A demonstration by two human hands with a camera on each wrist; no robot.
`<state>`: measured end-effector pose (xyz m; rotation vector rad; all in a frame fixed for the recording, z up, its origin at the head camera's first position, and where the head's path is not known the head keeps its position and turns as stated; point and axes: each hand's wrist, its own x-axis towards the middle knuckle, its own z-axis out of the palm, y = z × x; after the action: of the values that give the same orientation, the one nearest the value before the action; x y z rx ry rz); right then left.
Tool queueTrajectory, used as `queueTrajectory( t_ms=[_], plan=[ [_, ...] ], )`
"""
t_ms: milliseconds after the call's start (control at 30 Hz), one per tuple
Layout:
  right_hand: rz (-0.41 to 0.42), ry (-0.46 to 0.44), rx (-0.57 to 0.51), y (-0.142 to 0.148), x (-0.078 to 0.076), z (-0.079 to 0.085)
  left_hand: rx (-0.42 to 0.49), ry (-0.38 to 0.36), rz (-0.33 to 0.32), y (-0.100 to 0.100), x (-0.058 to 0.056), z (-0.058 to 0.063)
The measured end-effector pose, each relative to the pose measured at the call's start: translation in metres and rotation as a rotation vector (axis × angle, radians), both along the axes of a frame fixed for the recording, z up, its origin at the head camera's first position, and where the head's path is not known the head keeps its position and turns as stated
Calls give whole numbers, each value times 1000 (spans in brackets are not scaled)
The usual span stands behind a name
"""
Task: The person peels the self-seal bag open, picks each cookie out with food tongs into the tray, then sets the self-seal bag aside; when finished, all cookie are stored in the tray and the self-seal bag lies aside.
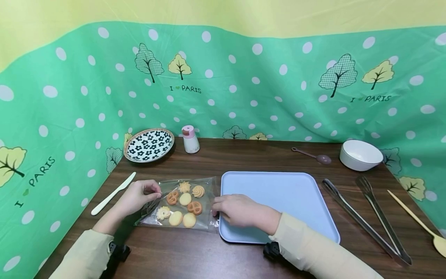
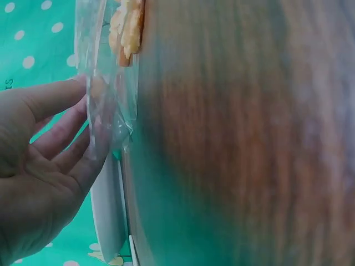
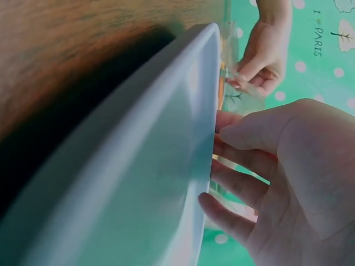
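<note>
A clear bag [image 1: 205,193] of several cookies lies on the table in the head view. Pretzel-shaped, round and piped cookies [image 1: 185,199] show through it. My left hand [image 1: 139,197] pinches the bag's left edge between thumb and fingers; the left wrist view shows the plastic film [image 2: 100,111] in that pinch. My right hand [image 1: 237,211] reaches over the left rim of a light blue tray [image 1: 278,193], beside the bag's right end. In the right wrist view its loosely bent fingers [image 3: 238,185] are spread along the rim, with no clear grip on the bag.
A white knife [image 1: 113,193] lies left of the bag. Behind are a flower-patterned plate [image 1: 149,145] and a pink-topped shaker [image 1: 190,139]. To the right are metal tongs [image 1: 362,221], a yellow spoon [image 1: 414,213], a brown spoon [image 1: 322,159] and a white bowl [image 1: 360,155].
</note>
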<state>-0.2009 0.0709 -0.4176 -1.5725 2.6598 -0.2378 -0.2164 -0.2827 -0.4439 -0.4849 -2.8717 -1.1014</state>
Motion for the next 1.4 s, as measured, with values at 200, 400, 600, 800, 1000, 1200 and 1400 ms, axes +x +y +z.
queueTrajectory(
  t_ms=[200,400,600,800,1000,1200,1400],
  plan=[
    [32,19,-72,19,5,5,36,-30,-19,0,-2,1],
    [-81,45,-191,66,19,21,82,-76,-18,3,-3,2],
    [-284,125,-317,129,37,33,39,-55,-10,4,0,5],
    [-525,181,-420,193,54,39,8,-41,-6,1,5,5],
    [-878,104,-400,252,60,37,4,-55,-2,-6,12,3],
    [-1108,48,-264,300,60,17,-1,-81,-27,-8,13,3],
    [-1216,-3,-162,328,66,-1,12,-112,-42,-3,6,6]
  ],
)
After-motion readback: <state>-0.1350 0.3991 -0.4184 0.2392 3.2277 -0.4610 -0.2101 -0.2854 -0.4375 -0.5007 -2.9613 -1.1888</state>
